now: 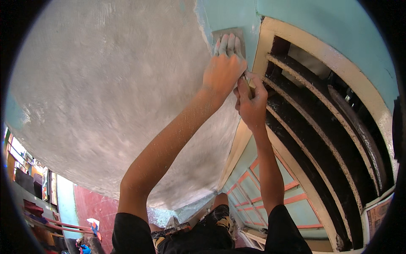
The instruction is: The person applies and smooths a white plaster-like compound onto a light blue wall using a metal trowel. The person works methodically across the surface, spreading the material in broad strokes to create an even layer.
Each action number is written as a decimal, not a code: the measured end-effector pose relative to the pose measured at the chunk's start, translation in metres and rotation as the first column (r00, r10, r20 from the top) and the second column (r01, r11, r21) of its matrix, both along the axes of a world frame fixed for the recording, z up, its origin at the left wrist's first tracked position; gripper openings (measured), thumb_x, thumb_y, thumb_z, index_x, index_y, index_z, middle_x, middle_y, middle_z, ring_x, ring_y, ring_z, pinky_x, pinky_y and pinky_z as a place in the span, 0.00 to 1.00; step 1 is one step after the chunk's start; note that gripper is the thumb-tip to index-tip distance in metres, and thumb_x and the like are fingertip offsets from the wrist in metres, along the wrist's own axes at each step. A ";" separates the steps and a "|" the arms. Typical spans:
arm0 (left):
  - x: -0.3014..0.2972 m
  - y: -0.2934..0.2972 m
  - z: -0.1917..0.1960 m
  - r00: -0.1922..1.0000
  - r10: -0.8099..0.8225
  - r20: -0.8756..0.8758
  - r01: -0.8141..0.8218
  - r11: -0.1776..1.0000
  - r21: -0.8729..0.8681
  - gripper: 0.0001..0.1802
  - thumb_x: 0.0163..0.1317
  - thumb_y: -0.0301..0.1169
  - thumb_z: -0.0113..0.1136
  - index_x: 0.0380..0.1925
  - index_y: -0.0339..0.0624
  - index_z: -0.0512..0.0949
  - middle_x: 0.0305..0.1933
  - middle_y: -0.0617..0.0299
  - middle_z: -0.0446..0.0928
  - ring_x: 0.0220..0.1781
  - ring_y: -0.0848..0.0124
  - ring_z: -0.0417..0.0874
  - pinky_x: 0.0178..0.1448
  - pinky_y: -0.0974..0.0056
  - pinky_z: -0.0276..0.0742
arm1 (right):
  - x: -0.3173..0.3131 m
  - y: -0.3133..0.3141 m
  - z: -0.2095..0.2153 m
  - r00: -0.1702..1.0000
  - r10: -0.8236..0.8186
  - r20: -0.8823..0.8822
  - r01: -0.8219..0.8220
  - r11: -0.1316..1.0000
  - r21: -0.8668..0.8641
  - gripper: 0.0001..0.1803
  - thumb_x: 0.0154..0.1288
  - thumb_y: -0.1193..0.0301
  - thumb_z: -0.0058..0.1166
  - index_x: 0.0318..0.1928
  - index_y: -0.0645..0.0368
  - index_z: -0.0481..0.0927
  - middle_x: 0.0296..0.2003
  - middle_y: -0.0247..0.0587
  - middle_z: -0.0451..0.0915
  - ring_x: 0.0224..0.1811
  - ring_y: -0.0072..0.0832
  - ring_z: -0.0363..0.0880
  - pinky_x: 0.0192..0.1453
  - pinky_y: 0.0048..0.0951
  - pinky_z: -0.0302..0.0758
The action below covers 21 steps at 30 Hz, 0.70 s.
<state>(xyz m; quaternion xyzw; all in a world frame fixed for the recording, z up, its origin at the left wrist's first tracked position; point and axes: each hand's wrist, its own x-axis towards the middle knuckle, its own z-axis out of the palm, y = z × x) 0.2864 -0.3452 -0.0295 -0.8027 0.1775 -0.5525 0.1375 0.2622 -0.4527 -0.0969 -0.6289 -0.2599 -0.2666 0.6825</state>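
Both my arms reach up to a wall with grey plaster (118,93) beside blue-green paint (228,15). My right hand (253,103) is closed around the yellowish handle (250,87) of a putty knife. The wide grey blade of the putty knife (240,33) lies against the wall where plaster meets paint. Stretched fingers of my left hand (224,63) lie flat across the blade, their tips dusted with pale grey. Much of the blade is hidden under that hand.
Right of my hands is a cream-framed opening (325,44) with dark slats. Below it stands a blue-green panel with orange-red strips (296,198). A red floor (91,211) shows at lower left, with furniture and clutter (38,211) beyond.
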 end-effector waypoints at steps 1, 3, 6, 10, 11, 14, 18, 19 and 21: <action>0.002 0.002 -0.002 1.000 0.018 -0.007 -0.017 1.000 0.012 0.30 0.53 0.21 0.61 0.57 0.18 0.69 0.63 0.37 0.71 0.68 0.49 0.71 0.70 0.55 0.70 | -0.001 0.001 0.004 1.000 0.016 -0.008 -0.016 1.000 0.000 0.11 0.72 0.74 0.49 0.51 0.65 0.74 0.22 0.31 0.73 0.18 0.13 0.66 0.18 0.20 0.62; 0.006 0.003 0.000 0.999 0.033 -0.010 -0.033 0.999 0.019 0.30 0.53 0.21 0.60 0.58 0.18 0.68 0.63 0.37 0.71 0.69 0.49 0.70 0.70 0.55 0.70 | -0.002 0.000 0.009 0.999 0.042 -0.031 -0.042 0.999 -0.002 0.10 0.72 0.74 0.49 0.50 0.65 0.74 0.23 0.31 0.73 0.19 0.13 0.66 0.20 0.20 0.63; 0.008 0.001 0.009 1.000 0.016 -0.006 -0.016 1.000 -0.001 0.31 0.53 0.21 0.60 0.58 0.17 0.68 0.64 0.37 0.71 0.69 0.49 0.70 0.70 0.54 0.70 | 0.005 -0.001 0.016 0.998 -0.015 0.056 0.017 0.999 -0.044 0.11 0.72 0.74 0.49 0.51 0.66 0.74 0.23 0.33 0.74 0.21 0.14 0.68 0.24 0.21 0.65; 0.004 0.001 0.003 1.000 0.005 -0.010 -0.005 1.000 -0.004 0.32 0.52 0.20 0.60 0.58 0.17 0.67 0.63 0.36 0.71 0.69 0.48 0.70 0.70 0.54 0.71 | 0.007 -0.001 0.005 0.993 -0.086 0.080 0.093 0.992 -0.081 0.11 0.72 0.74 0.50 0.49 0.66 0.75 0.25 0.36 0.75 0.24 0.17 0.71 0.28 0.23 0.68; 0.006 0.002 0.000 1.000 0.014 -0.007 -0.014 1.000 0.005 0.32 0.52 0.21 0.60 0.58 0.17 0.66 0.63 0.36 0.71 0.69 0.47 0.70 0.70 0.54 0.71 | 0.008 -0.002 0.007 0.995 -0.076 0.069 0.081 0.994 -0.076 0.11 0.71 0.74 0.50 0.49 0.67 0.75 0.26 0.37 0.76 0.25 0.18 0.71 0.29 0.24 0.68; 0.009 0.007 0.015 1.000 -0.027 0.007 0.027 1.000 -0.012 0.32 0.51 0.20 0.61 0.57 0.17 0.68 0.63 0.35 0.70 0.69 0.46 0.69 0.70 0.53 0.71 | 0.004 -0.003 0.020 0.997 -0.064 0.048 0.069 0.993 -0.096 0.11 0.71 0.73 0.51 0.49 0.67 0.75 0.27 0.39 0.77 0.26 0.19 0.73 0.32 0.25 0.70; 0.002 0.005 0.017 0.998 -0.048 -0.035 0.048 0.999 -0.013 0.32 0.50 0.20 0.62 0.57 0.16 0.68 0.62 0.34 0.70 0.69 0.44 0.69 0.70 0.52 0.70 | 0.006 0.000 0.016 0.992 -0.088 0.095 0.095 0.992 -0.080 0.11 0.71 0.73 0.52 0.48 0.67 0.75 0.28 0.41 0.78 0.28 0.21 0.73 0.34 0.26 0.71; 0.001 0.006 0.014 0.999 -0.037 -0.038 0.037 0.999 0.002 0.32 0.49 0.20 0.62 0.57 0.16 0.68 0.62 0.34 0.70 0.69 0.44 0.69 0.70 0.52 0.70 | 0.007 0.000 0.017 0.988 -0.097 0.120 0.107 0.991 -0.083 0.11 0.71 0.73 0.51 0.48 0.68 0.75 0.28 0.41 0.78 0.28 0.21 0.73 0.34 0.26 0.71; 0.001 0.008 0.018 0.999 -0.029 -0.034 0.030 0.999 0.018 0.33 0.49 0.20 0.63 0.57 0.16 0.67 0.62 0.34 0.70 0.69 0.45 0.70 0.70 0.52 0.70 | 0.008 -0.002 0.021 0.984 -0.110 0.143 0.124 0.988 -0.092 0.11 0.71 0.73 0.51 0.48 0.68 0.75 0.28 0.42 0.79 0.29 0.21 0.74 0.35 0.27 0.71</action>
